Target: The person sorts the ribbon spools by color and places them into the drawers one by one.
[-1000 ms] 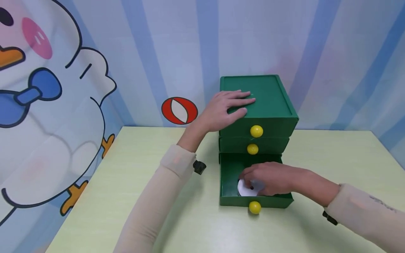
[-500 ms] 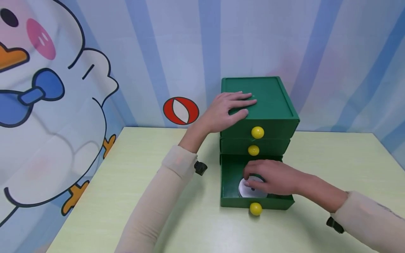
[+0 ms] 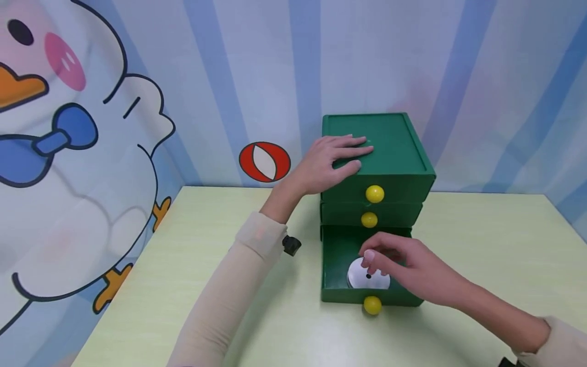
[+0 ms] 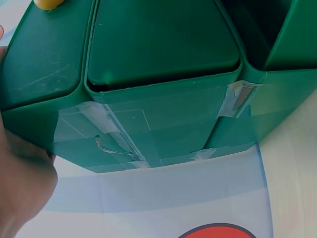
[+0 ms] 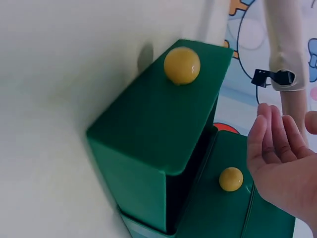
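A green chest of three stacked drawers with yellow ball knobs stands on the table. My left hand rests on its top with fingers spread. The bottom drawer is pulled out. Inside, near its front wall, lies a round white disc with a small dark spot in the middle. My right hand hovers over the right side of this drawer, fingers loosely bent and holding nothing; it partly covers the disc in the head view. In the right wrist view, my right hand appears beside the chest, palm bare.
The pale table extends to both sides of the chest. A light blue striped backdrop with a large cartoon bird hangs behind. Clear tape joins the drawer units along their side. The lowest knob juts forward over the table.
My right hand has drawn back to the right and up from the white disc, which stays in the drawer with more of it showing. My left hand stays on the chest top.
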A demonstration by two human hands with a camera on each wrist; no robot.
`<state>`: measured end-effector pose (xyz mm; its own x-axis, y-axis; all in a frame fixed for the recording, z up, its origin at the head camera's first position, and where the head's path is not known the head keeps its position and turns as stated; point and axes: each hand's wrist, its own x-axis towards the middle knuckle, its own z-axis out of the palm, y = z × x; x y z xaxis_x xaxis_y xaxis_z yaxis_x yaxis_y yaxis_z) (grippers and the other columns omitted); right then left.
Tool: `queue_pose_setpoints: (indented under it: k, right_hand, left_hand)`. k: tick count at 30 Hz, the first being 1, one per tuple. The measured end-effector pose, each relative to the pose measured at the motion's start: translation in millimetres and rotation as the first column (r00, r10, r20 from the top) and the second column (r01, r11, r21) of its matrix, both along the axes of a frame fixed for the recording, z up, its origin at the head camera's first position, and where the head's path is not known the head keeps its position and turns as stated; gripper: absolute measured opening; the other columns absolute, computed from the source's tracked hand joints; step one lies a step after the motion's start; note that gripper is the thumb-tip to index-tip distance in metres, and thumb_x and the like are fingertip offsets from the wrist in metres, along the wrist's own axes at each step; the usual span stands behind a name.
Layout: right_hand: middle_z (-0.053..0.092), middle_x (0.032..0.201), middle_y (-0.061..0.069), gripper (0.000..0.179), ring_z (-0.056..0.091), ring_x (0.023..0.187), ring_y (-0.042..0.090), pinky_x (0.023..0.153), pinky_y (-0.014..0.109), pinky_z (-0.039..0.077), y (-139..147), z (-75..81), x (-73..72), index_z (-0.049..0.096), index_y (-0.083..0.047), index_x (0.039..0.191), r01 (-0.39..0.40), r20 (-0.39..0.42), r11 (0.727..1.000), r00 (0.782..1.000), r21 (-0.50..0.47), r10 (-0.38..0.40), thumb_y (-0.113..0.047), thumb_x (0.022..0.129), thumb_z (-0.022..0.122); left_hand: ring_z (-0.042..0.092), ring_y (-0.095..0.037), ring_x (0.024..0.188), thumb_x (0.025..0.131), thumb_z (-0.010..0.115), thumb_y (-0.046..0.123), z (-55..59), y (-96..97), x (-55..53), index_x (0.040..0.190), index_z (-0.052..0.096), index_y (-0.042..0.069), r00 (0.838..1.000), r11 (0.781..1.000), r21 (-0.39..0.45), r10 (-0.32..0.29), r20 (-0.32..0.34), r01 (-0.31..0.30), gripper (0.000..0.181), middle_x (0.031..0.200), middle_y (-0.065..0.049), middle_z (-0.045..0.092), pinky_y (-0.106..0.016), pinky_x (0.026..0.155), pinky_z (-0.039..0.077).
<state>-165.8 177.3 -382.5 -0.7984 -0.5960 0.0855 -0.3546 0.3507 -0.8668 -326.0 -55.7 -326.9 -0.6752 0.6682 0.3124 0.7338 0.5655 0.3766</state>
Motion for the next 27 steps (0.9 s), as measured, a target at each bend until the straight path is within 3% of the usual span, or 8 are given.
queue_pose_setpoints:
  k: [3,6,8,13,17,24,27]
  right_hand:
    - [0.072,0.106,0.015,0.024,0.071,0.095,0.025,0.081,0.034,0.062,4.5,0.6,5.5,0.066,-0.006,0.120,-0.011,0.124,0.996,0.992,-0.090,0.022,-0.022,0.114,0.050]
    - [0.070,0.110,0.017,0.035,0.072,0.096,0.026,0.082,0.034,0.062,10.5,-2.0,9.7,0.062,0.001,0.124,-0.019,0.270,0.980,0.960,-0.200,0.074,-0.026,0.117,0.039]
    - [0.070,0.111,0.014,0.043,0.073,0.097,0.025,0.083,0.034,0.062,14.9,-4.7,12.1,0.061,0.001,0.125,-0.011,0.373,0.962,0.920,-0.273,0.116,-0.032,0.119,0.032]
    - [0.072,0.112,0.010,0.056,0.073,0.099,0.022,0.086,0.033,0.061,22.5,-12.9,18.5,0.061,-0.005,0.125,0.046,0.583,0.922,0.786,-0.385,0.204,-0.045,0.118,0.024]
    - [0.073,0.111,0.010,0.058,0.073,0.101,0.022,0.088,0.033,0.061,26.0,-20.9,25.9,0.061,-0.005,0.126,0.075,0.658,0.903,0.711,-0.422,0.248,-0.047,0.117,0.022]
    - [0.073,0.117,0.007,0.060,0.073,0.104,0.019,0.093,0.031,0.059,31.2,-38.1,35.9,0.061,-0.007,0.128,0.114,0.764,0.873,0.547,-0.473,0.343,-0.051,0.116,0.022]
    - [0.073,0.116,0.007,0.057,0.073,0.104,0.019,0.093,0.031,0.059,32.0,-46.8,39.7,0.060,-0.006,0.128,0.113,0.781,0.885,0.530,-0.451,0.330,-0.048,0.117,0.023]
  left_hand:
    - [0.028,-0.020,0.161,0.111,0.049,0.035,-0.7,0.1,0.8,0.156,0.057,0.024,1.000,1.000,0.004,-0.001,0.003,0.001,0.047,0.168,0.001,0.044,-0.042,0.131,0.017]
    - [0.028,-0.020,0.161,0.111,0.049,0.035,-0.7,0.4,1.5,0.156,0.057,0.024,1.000,1.000,0.006,-0.001,0.006,0.001,0.047,0.168,0.002,0.044,-0.041,0.131,0.017]
    - [0.028,-0.019,0.161,0.111,0.049,0.036,-0.4,1.0,1.5,0.155,0.057,0.024,1.000,1.000,0.008,-0.003,0.007,0.003,0.047,0.167,0.002,0.044,-0.041,0.131,0.017]
    - [0.028,-0.020,0.161,0.110,0.049,0.035,1.4,1.7,1.7,0.155,0.057,0.023,1.000,1.000,0.015,-0.006,0.009,0.006,0.047,0.167,0.001,0.045,-0.041,0.131,0.016]
    - [0.028,-0.021,0.161,0.110,0.049,0.033,2.8,2.5,2.4,0.155,0.057,0.023,1.000,1.000,0.010,-0.005,0.008,0.005,0.047,0.167,0.001,0.045,-0.042,0.131,0.016]
    - [0.027,-0.020,0.161,0.110,0.049,0.035,2.4,2.4,2.5,0.155,0.057,0.023,1.000,1.000,0.011,0.000,0.011,0.000,0.047,0.168,0.001,0.044,-0.041,0.131,0.015]
    - [0.028,-0.021,0.161,0.110,0.048,0.034,1.0,1.0,1.4,0.156,0.057,0.024,1.000,1.000,0.012,0.001,0.009,-0.001,0.047,0.167,0.001,0.045,-0.041,0.131,0.015]
